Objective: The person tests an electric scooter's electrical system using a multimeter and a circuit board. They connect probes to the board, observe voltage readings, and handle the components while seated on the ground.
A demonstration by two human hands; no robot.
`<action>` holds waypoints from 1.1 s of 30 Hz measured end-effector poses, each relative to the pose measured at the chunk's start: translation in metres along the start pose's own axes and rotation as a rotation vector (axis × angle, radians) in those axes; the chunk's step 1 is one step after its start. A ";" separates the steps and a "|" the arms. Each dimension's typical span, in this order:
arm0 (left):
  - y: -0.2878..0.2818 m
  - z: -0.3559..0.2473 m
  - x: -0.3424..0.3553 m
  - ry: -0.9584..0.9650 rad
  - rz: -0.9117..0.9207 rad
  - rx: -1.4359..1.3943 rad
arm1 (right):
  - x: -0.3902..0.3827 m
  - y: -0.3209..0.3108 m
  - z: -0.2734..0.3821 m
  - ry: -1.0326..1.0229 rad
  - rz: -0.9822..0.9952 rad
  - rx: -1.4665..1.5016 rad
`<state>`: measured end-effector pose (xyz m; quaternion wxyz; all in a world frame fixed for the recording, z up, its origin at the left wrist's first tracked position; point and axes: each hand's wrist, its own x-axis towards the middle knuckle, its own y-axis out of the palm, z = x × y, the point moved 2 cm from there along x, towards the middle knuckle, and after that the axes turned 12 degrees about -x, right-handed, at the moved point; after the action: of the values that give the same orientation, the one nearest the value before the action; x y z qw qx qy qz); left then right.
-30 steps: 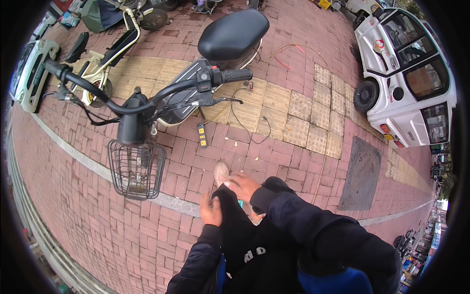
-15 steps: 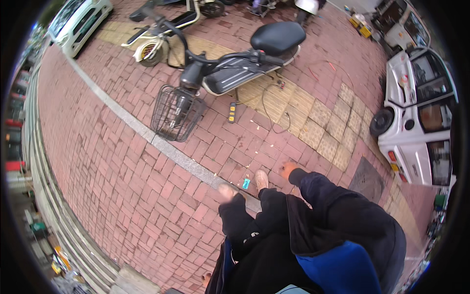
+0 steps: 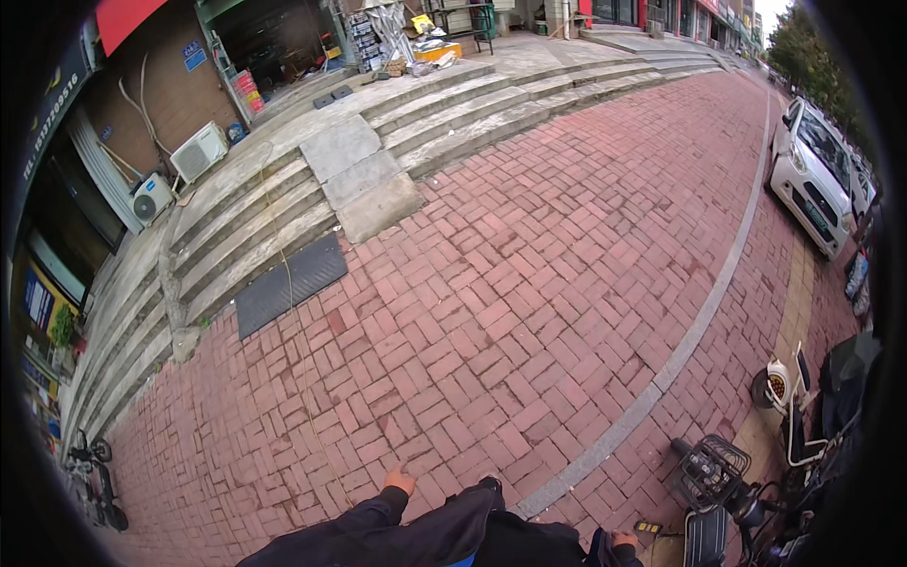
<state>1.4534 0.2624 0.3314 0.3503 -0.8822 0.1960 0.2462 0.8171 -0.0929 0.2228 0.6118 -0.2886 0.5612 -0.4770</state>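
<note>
My left hand hangs low at the bottom centre over the red brick paving, its fingers apart and empty, near a thin yellow hose on the ground. My right hand shows small at the lower edge beside my dark sleeve; its fingers are too small to read. To its right stands a black scooter with a wire basket, and a black-and-yellow power strip lies between them.
Concrete steps with a grey slab ramp lead up to shopfronts along the left and back. A black mat lies at their foot. A white car and a cream scooter stand at right, a dark two-wheeler at far left.
My view has swung from the scooters round to the steps and shopfronts; the black scooter now sits at the lower right. My hands have left my trouser leg and hang apart.
</note>
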 end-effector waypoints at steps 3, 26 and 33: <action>-0.019 -0.072 0.031 0.032 -0.040 -0.247 | 0.056 -0.019 0.102 0.004 0.175 0.030; -0.122 -0.231 0.328 -0.742 -0.642 -0.607 | 0.278 -0.016 1.204 -0.861 0.463 0.173; -0.099 -0.341 0.535 -0.808 -0.512 -0.732 | 0.371 -0.038 1.377 -0.741 0.445 -0.137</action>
<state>2.0354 -0.0066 0.2929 0.1188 -0.8013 -0.2686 0.5212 2.1002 -0.6954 0.3842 0.8391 -0.3521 0.3826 -0.1596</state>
